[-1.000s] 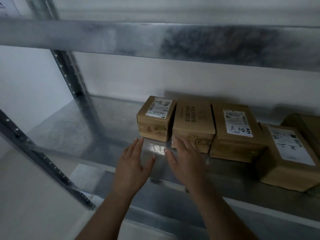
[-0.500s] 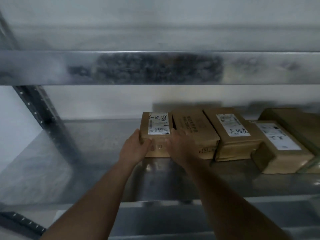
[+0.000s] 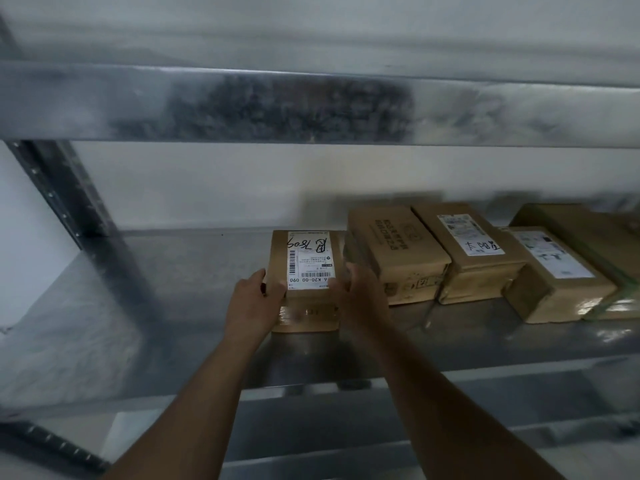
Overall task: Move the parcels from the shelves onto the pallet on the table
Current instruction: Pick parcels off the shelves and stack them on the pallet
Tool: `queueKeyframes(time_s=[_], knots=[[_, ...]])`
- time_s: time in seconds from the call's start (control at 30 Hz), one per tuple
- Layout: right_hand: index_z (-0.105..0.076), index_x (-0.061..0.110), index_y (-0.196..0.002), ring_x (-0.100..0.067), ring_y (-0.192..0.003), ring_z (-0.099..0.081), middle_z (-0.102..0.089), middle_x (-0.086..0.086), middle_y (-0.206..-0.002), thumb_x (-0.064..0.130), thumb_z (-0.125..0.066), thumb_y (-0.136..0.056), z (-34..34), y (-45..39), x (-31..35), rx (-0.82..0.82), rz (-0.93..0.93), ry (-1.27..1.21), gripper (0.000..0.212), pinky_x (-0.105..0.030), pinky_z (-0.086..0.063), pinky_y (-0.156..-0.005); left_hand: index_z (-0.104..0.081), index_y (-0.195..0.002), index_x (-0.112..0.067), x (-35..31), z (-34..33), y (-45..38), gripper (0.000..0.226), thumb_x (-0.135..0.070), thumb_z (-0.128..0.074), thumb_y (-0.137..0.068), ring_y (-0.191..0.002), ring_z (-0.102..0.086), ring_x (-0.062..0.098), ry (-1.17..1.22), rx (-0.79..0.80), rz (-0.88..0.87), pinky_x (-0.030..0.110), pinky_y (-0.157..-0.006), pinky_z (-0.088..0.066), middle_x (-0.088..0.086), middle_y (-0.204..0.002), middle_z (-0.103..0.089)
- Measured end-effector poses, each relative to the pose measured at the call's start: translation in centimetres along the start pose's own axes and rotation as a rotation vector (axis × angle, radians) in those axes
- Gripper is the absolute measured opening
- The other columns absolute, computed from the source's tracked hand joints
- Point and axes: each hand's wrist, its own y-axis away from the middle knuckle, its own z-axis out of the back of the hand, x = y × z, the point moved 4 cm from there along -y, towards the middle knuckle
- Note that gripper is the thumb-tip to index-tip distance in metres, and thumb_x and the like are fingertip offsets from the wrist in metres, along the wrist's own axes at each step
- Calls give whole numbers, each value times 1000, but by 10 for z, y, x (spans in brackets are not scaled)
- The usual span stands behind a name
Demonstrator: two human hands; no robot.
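I have both hands on the leftmost parcel, a small brown cardboard box with a white shipping label and black handwriting on its top (image 3: 309, 271), which sits on the grey galvanised metal shelf (image 3: 173, 299) straight ahead of me, at the left end of a row. Its long axis runs away from me, front to back, so the two short-reach sides fall naturally under my palms. My left hand (image 3: 254, 301) grips the near left corner, thumb on the top edge beside the label and fingers curled down the side; my right hand (image 3: 356, 299) clasps the right side, in the narrow gap between this box and the next plain brown carton with printed text (image 3: 394, 254). Both arms are stretched forward, about equally near. Whether the parcel's base is off the shelf yet, I cannot tell. Further right lie a brown carton with a white label (image 3: 474, 251) and another labelled brown box (image 3: 557, 275), close together. I judge the next move must draw the parcel straight back toward me, clear of the shelf's front lip. The pallet and table are not in view.
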Motion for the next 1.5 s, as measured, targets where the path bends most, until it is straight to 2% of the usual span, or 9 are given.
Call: queueKeyframes(time_s=[0.13,0.23,0.43,0.57,0.73,0.93,1.03,1.17,1.5], knots=[[-37,17,-138,-20,-106,-60,-56,-9,-127,40,-56,-79,-9,9,-14,134,-169,-345,66,-41,-53,-89,-34,-144,-15,14,-1,9,58,-34,-51,-92,-112,-55,23,111,135,93,43,-96,-45,11,-131,-54],[-44,17,-125,-10,-99,-64,-62,-4,-116,19,-50,-93,-10,21,-15,246,-102,-421,33,-25,-55,-79,-18,-150,-26,19,-1,23,63,-33,-48,-95,-128,-45,25,179,229,80,50,-107,-35,4,-145,-42],[-44,32,-114,7,-93,-61,-60,10,-109,10,-45,-96,0,48,-9,238,78,-384,29,-10,-48,-70,-21,-146,-40,17,7,50,60,-25,-48,-95,-118,-52,21,190,254,-9,49,-103,-40,-5,-138,-49],[-44,40,-116,-2,-103,-61,-62,7,-118,26,-46,-92,7,68,-15,220,127,-380,28,-21,-52,-82,-20,-144,-43,11,13,79,61,-25,-51,-95,-117,-47,10,229,236,-35,34,-102,-37,-18,-129,-46],[-39,36,-124,5,-107,-58,-60,7,-122,9,-44,-96,38,100,-26,190,180,-389,39,-12,-48,-84,-25,-142,-45,-3,5,119,61,-24,-54,-93,-115,-49,5,277,202,-89,26,-94,-37,-21,-126,-48],[-24,25,-148,-3,-121,-52,-52,5,-138,30,-43,-93,96,135,-58,126,171,-402,58,-32,-47,-100,-23,-143,-48,-42,-31,161,62,-26,-54,-94,-118,-49,3,283,235,-163,23,-91,-40,-22,-130,-49],[-26,28,-146,0,-115,-55,-54,8,-135,19,-44,-98,134,154,-83,66,162,-399,52,-15,-47,-91,-23,-144,-46,-68,-58,185,62,-25,-54,-94,-118,-49,1,271,265,-205,18,-89,-42,-22,-132,-49],[-28,28,-144,2,-109,-55,-53,14,-129,16,-45,-98,186,179,-119,-13,120,-383,50,-1,-41,-80,-23,-145,-43,-104,-102,217,64,-23,-54,-93,-119,-50,2,290,323,-242,30,-101,-41,-18,-137,-49],[-43,28,-131,-7,-110,-60,-62,10,-121,18,-46,-95,320,250,-223,-232,110,-329,37,-38,-54,-90,-14,-144,-50,-189,-230,301,70,-30,-56,-92,-120,-44,3,289,523,-351,27,-93,-37,-25,-134,-43]])
